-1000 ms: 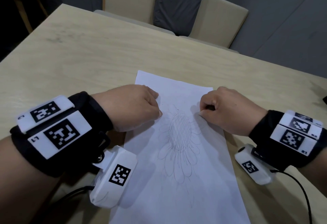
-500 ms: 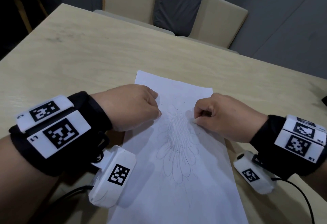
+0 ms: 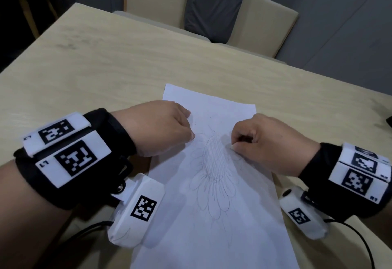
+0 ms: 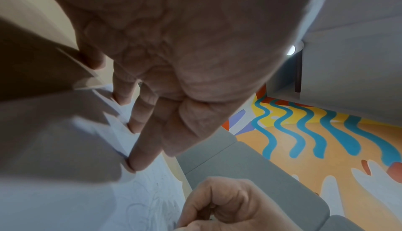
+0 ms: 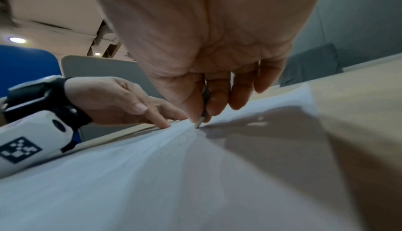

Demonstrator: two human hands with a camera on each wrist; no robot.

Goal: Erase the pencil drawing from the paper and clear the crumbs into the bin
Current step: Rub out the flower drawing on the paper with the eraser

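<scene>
A white paper [image 3: 212, 237] with a pencil sunflower drawing [image 3: 214, 175] lies on the wooden table [image 3: 106, 67]. My left hand [image 3: 187, 126] presses the paper's upper left edge with straight fingers [image 4: 135, 162]. My right hand [image 3: 234, 142] sits at the right side of the flower's hatched centre. It pinches a thin pencil-like stick [image 5: 202, 118] between thumb and fingers, its pointed tip touching the paper [image 5: 152, 183]. In the left wrist view the right hand [image 4: 217, 207] is curled just below the left fingertips. What the stick is exactly I cannot tell.
Beige chairs [image 3: 261, 24] and a grey cushion [image 3: 212, 3] stand behind the table's far edge. A dark object [image 3: 389, 121] pokes in at the right edge. Black cables [image 3: 360, 243] trail from both wrist cameras near the front.
My right hand has slid left and slightly down across the paper, from the drawing's right edge to the flower's centre. The left hand and the paper have stayed in place.
</scene>
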